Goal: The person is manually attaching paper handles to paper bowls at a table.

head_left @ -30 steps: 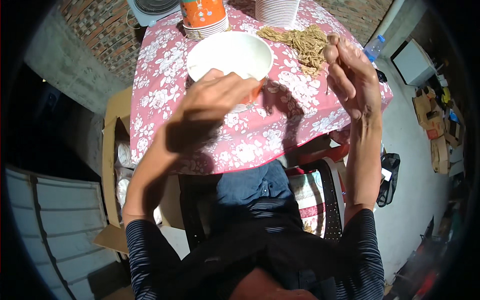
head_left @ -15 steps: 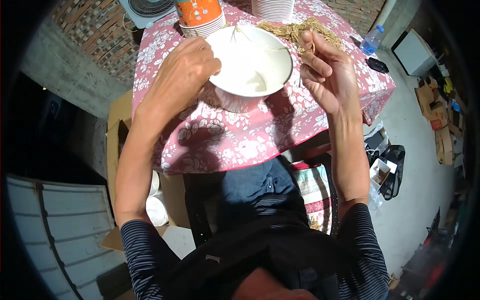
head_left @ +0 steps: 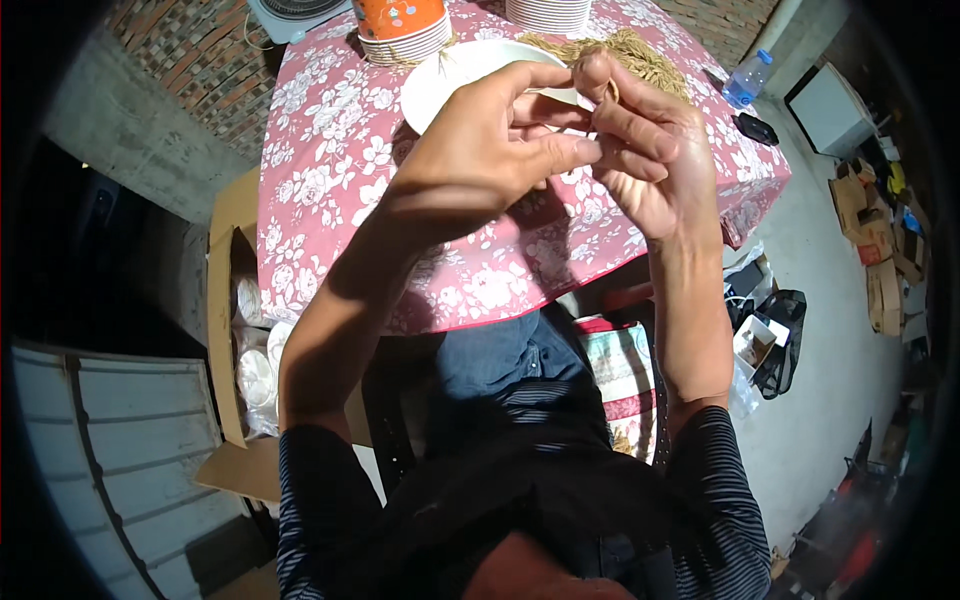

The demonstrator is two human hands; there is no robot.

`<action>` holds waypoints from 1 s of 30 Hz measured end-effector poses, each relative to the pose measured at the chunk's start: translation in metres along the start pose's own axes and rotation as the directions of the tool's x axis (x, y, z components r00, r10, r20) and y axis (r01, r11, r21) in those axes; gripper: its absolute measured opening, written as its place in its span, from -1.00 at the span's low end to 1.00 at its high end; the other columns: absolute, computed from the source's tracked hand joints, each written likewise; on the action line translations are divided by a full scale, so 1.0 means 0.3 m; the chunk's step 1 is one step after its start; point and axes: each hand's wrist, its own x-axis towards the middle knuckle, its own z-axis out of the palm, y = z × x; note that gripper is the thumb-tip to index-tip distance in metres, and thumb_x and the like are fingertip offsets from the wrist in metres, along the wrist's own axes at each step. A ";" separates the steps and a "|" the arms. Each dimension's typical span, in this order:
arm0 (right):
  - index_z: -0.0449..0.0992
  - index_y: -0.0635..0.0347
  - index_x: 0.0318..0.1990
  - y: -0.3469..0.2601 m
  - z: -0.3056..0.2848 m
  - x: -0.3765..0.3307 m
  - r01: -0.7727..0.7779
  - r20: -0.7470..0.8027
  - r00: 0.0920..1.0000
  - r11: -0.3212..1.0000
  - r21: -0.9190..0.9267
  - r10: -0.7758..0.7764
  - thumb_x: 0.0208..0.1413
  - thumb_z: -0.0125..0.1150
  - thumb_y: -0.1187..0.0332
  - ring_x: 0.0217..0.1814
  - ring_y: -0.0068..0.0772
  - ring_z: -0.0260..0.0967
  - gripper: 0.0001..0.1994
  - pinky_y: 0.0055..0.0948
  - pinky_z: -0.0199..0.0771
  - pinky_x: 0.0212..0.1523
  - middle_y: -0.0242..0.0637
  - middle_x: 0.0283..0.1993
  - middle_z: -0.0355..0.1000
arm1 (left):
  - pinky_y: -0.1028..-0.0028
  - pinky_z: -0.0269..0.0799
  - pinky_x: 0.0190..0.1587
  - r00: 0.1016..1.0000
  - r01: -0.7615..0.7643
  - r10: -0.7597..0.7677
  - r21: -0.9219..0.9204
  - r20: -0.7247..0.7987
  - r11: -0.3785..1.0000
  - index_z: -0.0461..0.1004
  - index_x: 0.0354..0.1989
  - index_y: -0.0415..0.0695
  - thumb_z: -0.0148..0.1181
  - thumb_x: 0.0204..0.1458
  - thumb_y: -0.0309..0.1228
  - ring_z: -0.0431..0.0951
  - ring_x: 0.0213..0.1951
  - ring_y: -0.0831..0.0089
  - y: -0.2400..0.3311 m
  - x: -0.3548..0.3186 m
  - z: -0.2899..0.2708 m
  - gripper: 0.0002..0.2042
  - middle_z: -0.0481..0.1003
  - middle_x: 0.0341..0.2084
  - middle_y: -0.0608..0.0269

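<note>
My right hand (head_left: 650, 145) pinches a thin tan cord (head_left: 612, 92) between thumb and fingers above the table's near right part. Reaching across from the left, my left hand (head_left: 490, 140) meets its fingertips, thumb and fingers apart. Some of the left fingers are hidden behind the thumb and palm, along with part of the cord. Beneath and behind my left hand stands a white bowl (head_left: 428, 95) with a dark rim, mostly covered. A loose bundle of tan cords (head_left: 645, 62) lies beyond my right hand.
Stacked orange-and-white tubs (head_left: 402, 25) and a white ribbed stack (head_left: 548, 14) stand at the back of the floral tablecloth (head_left: 330, 190). A water bottle (head_left: 748, 78) and small black object (head_left: 755, 129) sit at right. An open cardboard box (head_left: 228, 330) is at lower left.
My left hand has swung right from the bowl's left rim to my right hand, and its fingers have spread. The right hand keeps its pinch in nearly the same place.
</note>
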 end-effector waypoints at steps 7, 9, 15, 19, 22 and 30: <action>0.40 0.46 0.06 -0.039 0.029 -0.055 -0.030 -0.352 0.934 0.967 -0.253 -0.064 0.52 -0.24 0.39 -0.79 -0.84 0.18 -0.70 -0.80 0.33 -0.83 0.09 0.07 0.57 | 0.69 0.34 -0.47 0.967 0.220 -0.225 0.057 0.115 0.974 0.58 -0.01 -0.29 0.37 0.20 -0.43 0.46 -0.51 0.70 0.011 0.023 0.007 -0.74 0.57 -0.42 0.32; 0.40 0.34 0.00 -0.056 -0.004 -0.069 -0.039 -0.206 0.978 0.974 -0.224 -0.008 0.48 -0.09 0.34 -0.68 -0.85 0.27 -0.78 -0.78 0.42 -0.75 0.00 0.02 0.59 | 0.70 0.35 -0.47 0.955 0.241 -0.250 0.074 0.161 0.968 0.63 -0.11 -0.29 0.38 0.20 -0.37 0.47 -0.50 0.73 0.019 0.022 0.021 -0.77 0.58 -0.41 0.31; 0.42 0.32 -0.06 -0.055 0.020 -0.093 -0.033 -0.213 0.977 0.970 -0.241 -0.019 0.47 -0.06 0.36 -0.65 -0.83 0.35 -0.81 -0.79 0.50 -0.70 -0.04 -0.10 0.62 | 0.72 0.35 -0.50 0.929 0.296 -0.297 0.035 0.220 0.954 0.58 -0.07 -0.35 0.35 0.22 -0.34 0.46 -0.49 0.75 0.008 0.026 0.024 -0.72 0.60 -0.41 0.31; 0.42 0.26 -0.12 -0.067 0.005 -0.104 -0.108 -0.238 0.971 0.944 -0.312 0.033 0.45 0.01 0.36 -0.68 -0.83 0.27 -0.85 -0.75 0.40 -0.76 -0.03 -0.14 0.62 | 0.65 0.29 -0.53 0.969 0.179 -0.170 -0.034 0.176 0.983 0.54 -0.26 -0.24 0.30 0.25 -0.37 0.40 -0.52 0.72 -0.044 0.017 0.067 -0.83 0.56 -0.46 0.33; 0.43 0.23 -0.11 -0.071 0.008 -0.117 -0.114 -0.269 0.963 0.936 -0.333 0.021 0.45 0.03 0.37 -0.68 -0.81 0.25 -0.87 -0.73 0.34 -0.78 -0.01 -0.14 0.62 | 0.64 0.33 -0.50 0.933 0.274 -0.242 -0.091 0.267 0.957 0.51 -0.31 -0.21 0.31 0.23 -0.33 0.44 -0.51 0.69 -0.038 0.001 0.067 -0.80 0.55 -0.46 0.32; 0.49 0.26 0.00 -0.124 -0.086 -0.136 -0.100 -0.304 0.950 0.851 -0.516 -0.073 0.43 0.08 0.34 -0.60 -0.83 0.25 -0.82 -0.76 0.37 -0.71 -0.14 -0.13 0.62 | 0.66 0.40 -0.46 0.909 0.387 -0.332 -0.216 0.252 0.896 0.48 -0.09 -0.28 0.33 0.21 -0.27 0.52 -0.46 0.65 -0.045 -0.075 0.046 -0.69 0.60 -0.39 0.18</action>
